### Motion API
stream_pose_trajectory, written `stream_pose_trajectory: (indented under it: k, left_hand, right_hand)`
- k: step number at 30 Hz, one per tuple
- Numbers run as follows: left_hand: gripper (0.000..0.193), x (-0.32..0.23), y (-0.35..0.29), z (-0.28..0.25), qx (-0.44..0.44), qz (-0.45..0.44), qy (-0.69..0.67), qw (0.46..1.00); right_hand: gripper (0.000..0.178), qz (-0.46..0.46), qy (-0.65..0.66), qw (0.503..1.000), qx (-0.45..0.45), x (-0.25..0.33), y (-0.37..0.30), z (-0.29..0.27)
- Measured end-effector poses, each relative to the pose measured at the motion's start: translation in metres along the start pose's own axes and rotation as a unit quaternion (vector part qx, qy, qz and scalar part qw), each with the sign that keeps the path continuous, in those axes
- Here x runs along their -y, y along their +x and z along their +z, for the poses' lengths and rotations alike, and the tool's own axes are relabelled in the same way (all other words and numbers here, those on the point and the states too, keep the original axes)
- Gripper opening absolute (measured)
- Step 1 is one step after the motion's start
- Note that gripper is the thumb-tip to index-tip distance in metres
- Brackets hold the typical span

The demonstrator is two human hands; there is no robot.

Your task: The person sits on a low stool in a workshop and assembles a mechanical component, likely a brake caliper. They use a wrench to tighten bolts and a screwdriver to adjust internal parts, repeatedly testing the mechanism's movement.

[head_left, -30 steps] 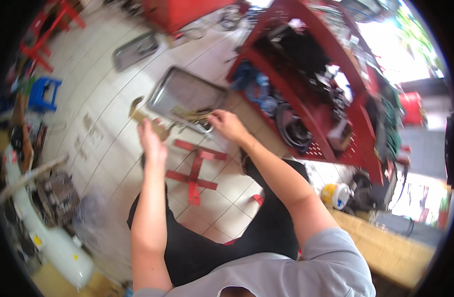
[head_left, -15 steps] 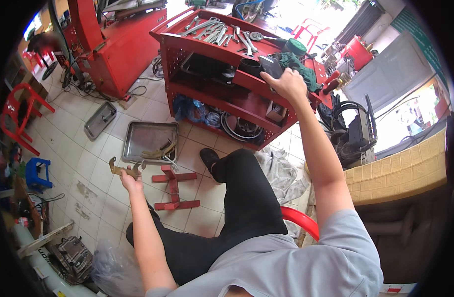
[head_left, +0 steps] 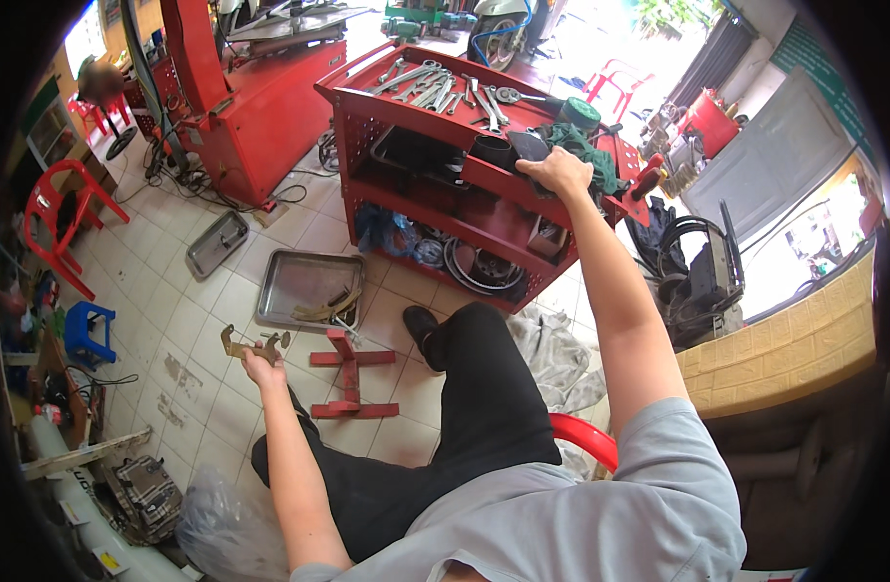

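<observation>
My left hand (head_left: 261,367) is closed around a bent, brass-coloured metal bracket (head_left: 235,346) with curved arms, held low on the left above the tiled floor. At the red tool cart (head_left: 435,167) ahead of me, my right arm is stretched out. Its hand (head_left: 559,173) grips at a dark, flat, rectangular thing (head_left: 528,145) by the cart's near side tray; the fingertips are partly hidden. A round black cup (head_left: 493,150) stands just left of it, and a crumpled green cloth (head_left: 585,150) lies behind the hand.
Several wrenches (head_left: 430,89) and a ratchet (head_left: 517,95) lie on the cart's top beside a green round container (head_left: 581,113). On the floor are a metal tray (head_left: 288,262) with curved parts, a smaller tray (head_left: 210,254), a red metal stand (head_left: 348,378) and a blue stool (head_left: 88,335).
The view has shifted, so the cart and floor trays sit slightly lower and further right. My left hand still holds the bracket; my right hand stays at the dark flat thing.
</observation>
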State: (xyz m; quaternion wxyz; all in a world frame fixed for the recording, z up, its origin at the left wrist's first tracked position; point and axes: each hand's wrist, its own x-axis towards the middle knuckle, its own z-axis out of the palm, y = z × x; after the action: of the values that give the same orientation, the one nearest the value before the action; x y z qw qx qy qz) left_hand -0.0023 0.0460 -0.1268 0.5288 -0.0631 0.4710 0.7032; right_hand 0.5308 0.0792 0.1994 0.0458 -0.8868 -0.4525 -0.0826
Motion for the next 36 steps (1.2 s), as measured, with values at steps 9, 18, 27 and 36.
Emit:
stream_pose_trajectory:
  k: [9, 18, 27, 36]
  left_hand:
    - [0.026, 0.002, -0.003, 0.005, -0.006, 0.004, 0.007, 1.000]
    - [0.030, 0.000, -0.006, 0.006, -0.007, 0.014, 0.014, 1.000]
    - [0.032, -0.004, -0.001, 0.001, 0.000, 0.019, 0.003, 1.000]
    - [0.030, 0.006, -0.002, 0.002, 0.003, 0.023, 0.018, 1.000]
  right_hand:
    - [0.079, -0.020, -0.020, 0.999, -0.036, -0.005, 0.000, 0.003]
    - [0.075, -0.063, -0.057, 0.991, -0.105, -0.001, -0.010, -0.005]
    - [0.074, -0.052, -0.047, 0.992, -0.108, 0.001, -0.011, -0.003]
    - [0.077, -0.041, -0.066, 0.995, -0.070, -0.004, -0.001, -0.004]
